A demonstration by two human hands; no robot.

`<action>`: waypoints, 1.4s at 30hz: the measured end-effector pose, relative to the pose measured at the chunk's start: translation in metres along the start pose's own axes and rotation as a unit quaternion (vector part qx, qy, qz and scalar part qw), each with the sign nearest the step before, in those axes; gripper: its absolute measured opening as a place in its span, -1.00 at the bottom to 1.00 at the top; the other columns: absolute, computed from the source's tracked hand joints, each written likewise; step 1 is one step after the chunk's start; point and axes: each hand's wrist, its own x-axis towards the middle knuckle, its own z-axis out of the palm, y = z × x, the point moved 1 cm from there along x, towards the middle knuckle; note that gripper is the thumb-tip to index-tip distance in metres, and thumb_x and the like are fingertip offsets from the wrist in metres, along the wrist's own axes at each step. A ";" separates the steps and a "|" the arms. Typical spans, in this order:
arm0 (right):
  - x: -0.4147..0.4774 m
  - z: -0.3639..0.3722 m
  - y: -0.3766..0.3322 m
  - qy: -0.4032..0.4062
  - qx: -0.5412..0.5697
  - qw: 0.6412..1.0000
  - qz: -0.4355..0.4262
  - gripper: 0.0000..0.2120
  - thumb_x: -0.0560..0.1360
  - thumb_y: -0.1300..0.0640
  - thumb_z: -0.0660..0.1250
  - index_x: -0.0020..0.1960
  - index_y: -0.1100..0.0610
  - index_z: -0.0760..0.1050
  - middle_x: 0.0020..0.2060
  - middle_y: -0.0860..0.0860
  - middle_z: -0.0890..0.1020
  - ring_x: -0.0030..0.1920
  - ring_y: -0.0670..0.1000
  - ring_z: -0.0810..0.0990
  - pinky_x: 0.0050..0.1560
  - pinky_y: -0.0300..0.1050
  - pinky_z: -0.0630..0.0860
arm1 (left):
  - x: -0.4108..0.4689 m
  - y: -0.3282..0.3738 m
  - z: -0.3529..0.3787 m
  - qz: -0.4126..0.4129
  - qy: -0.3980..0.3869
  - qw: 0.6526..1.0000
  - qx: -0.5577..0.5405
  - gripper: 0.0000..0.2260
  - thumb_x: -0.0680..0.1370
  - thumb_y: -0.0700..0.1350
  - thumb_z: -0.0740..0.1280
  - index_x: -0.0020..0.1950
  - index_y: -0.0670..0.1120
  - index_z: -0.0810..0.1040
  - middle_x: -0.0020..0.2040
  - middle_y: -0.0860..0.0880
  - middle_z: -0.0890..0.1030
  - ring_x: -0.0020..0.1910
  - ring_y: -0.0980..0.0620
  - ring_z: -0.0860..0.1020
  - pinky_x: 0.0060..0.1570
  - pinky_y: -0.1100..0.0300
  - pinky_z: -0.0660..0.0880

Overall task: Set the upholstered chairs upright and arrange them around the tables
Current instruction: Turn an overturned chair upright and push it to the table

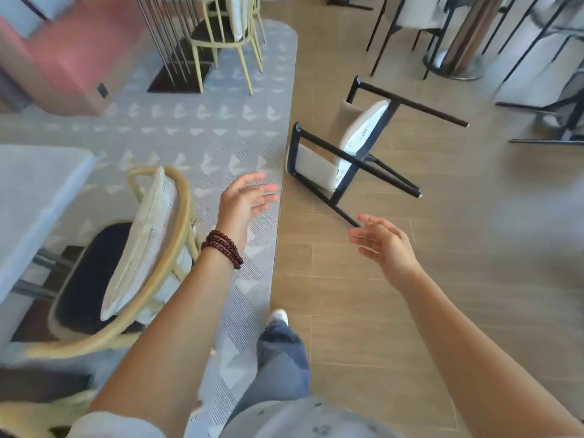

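1. A wood-look plank floor (442, 279) fills the right half of the room. A grey rug (196, 134) with pale triangle marks covers the left half, and its edge runs up the middle.
2. A pink bench or sofa (72, 55) stands at the far left, blurred and cut off by the frame.
3. A grey-topped table (34, 184) shows only one corner at the left edge.
4. At the top right are black-legged chairs (410, 14) and a table pedestal (464, 36). They are smeared and cropped, so how many there are is unclear.
5. The upholstered chair (363, 131), beige with a black frame, lies tipped on its side on the planks just beside the rug's edge. Its legs point right.
6. A rattan chair (181, 216) stands upright at the grey table with a pale cushion (142, 235) leaning on its back. A second cream chair (227, 42) stands further up the rug, its top cut off.
7. The left hand (243, 200) is raised over the rug's edge with its fingers spread, grasping nothing. The fingertips are blurred.
8. The right hand (388, 245) is likewise spread and grasping nothing. Its fingertips overlap the end of one chair leg in the view, and contact cannot be judged.
9. A dark beaded bracelet (222, 248) wraps the left wrist.
10. A white shoe (279, 316) is on the floor at the rug's border.
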 end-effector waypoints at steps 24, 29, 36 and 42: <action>0.407 0.147 -0.140 0.016 0.025 1.000 -0.006 -0.80 0.58 0.12 0.21 0.11 0.02 0.58 -0.07 0.08 0.72 -0.03 0.04 0.69 0.03 -0.05 0.51 | 0.452 0.091 -0.032 0.000 -0.037 0.998 0.048 -0.78 0.54 -0.25 0.24 0.13 -0.05 0.56 -0.01 -0.10 0.69 -0.01 -0.08 0.66 -0.01 0.14 0.55; 0.509 0.150 -0.176 0.032 0.045 0.998 0.012 -0.80 0.58 0.09 0.23 0.14 0.02 0.57 -0.09 0.06 0.72 -0.04 0.04 0.69 -0.01 -0.06 0.48 | 0.551 0.116 -0.018 0.001 -0.031 0.998 0.054 -0.79 0.54 -0.25 0.24 0.10 -0.04 0.55 -0.02 -0.10 0.70 -0.02 -0.09 0.66 0.02 0.11 0.55; 0.606 0.158 -0.214 0.069 0.090 0.993 0.020 -0.82 0.58 0.08 0.24 0.11 0.00 0.58 -0.10 0.04 0.72 -0.05 0.01 0.69 0.08 -0.03 0.47 | 0.668 0.139 0.014 -0.011 -0.073 0.995 0.062 -0.77 0.54 -0.27 0.24 0.15 -0.07 0.55 0.01 -0.13 0.68 0.00 -0.11 0.65 0.00 0.14 0.53; 0.661 0.168 -0.229 0.120 0.105 0.987 0.022 -0.82 0.59 0.07 0.24 0.13 0.00 0.57 -0.09 0.03 0.72 -0.04 0.00 0.69 0.16 0.02 0.45 | 0.762 0.145 0.047 -0.029 -0.137 0.987 0.072 -0.76 0.54 -0.27 0.24 0.15 -0.06 0.55 0.01 -0.11 0.68 -0.02 -0.06 0.65 0.03 0.12 0.53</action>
